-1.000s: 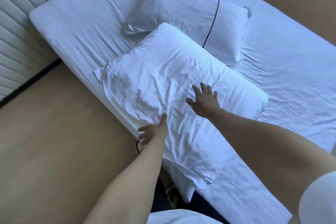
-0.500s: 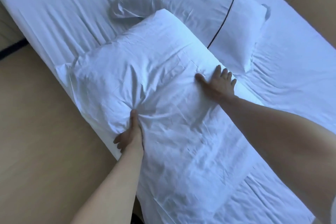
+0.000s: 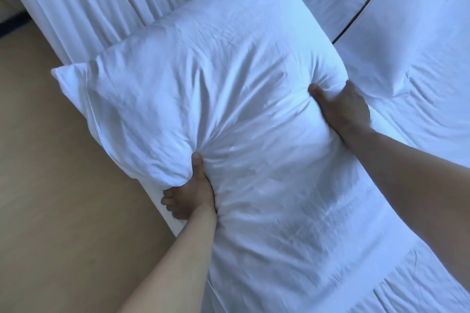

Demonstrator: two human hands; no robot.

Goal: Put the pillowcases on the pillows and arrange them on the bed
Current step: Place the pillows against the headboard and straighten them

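Observation:
A plump white pillow in its pillowcase [image 3: 216, 89] lies across the bed's left edge, its corner hanging out over the floor. My left hand [image 3: 193, 190] grips its left side, thumb dug into the top and fingers curled beneath. On the opposite side my right hand [image 3: 343, 107] grips the pillow, thumb pressed into the cloth and fingers hidden behind the edge. The loose open end of the pillowcase [image 3: 318, 249] trails flat toward me. A second pillow [image 3: 396, 20] with dark piping lies behind, at the upper right.
The bed's white sheet [image 3: 84, 5] is wrinkled and fills the top and right of the view. Tan wooden floor [image 3: 63, 198] runs along the left side of the bed.
My right hand went from lying flat on the pillow to gripping its right side. My left hand kept its hold. The view moved in closer over the pillow, which now bulges between my hands.

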